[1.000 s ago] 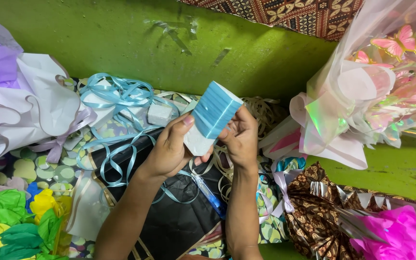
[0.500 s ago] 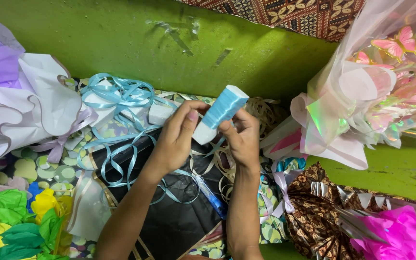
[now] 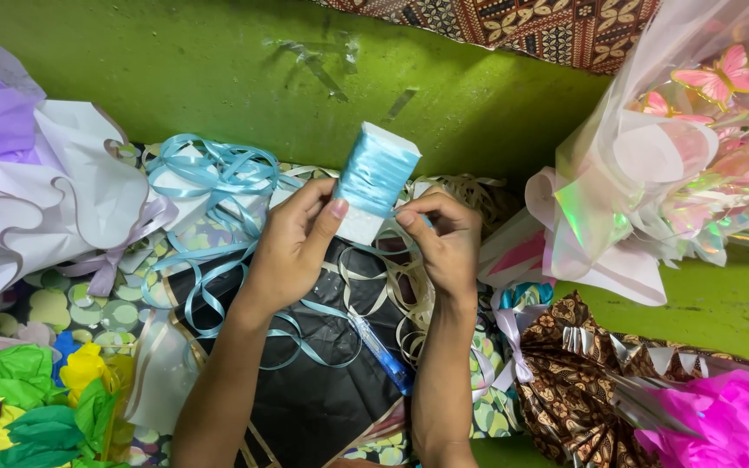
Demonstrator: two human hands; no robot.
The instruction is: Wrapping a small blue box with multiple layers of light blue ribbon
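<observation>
Ribbon card, between left hand, right hand

Loose ribbon and bouquets crowd both sides; green floor ahead open.

A gift-wrapping craft workspace is showing here. Loose ribbons, wrapping paper and wrapped bouquets (iridescent, pink) are crowding a green floor.

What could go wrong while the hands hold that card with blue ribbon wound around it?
The left hand grips the ribbon card only by its lower edge, so it might slip and the ribbon could unwind. The right hand pinches a strand close to loose blue ribbon loops, which might tangle with it. A blue pen-like tool lies under the wrists and could get knocked.
</observation>
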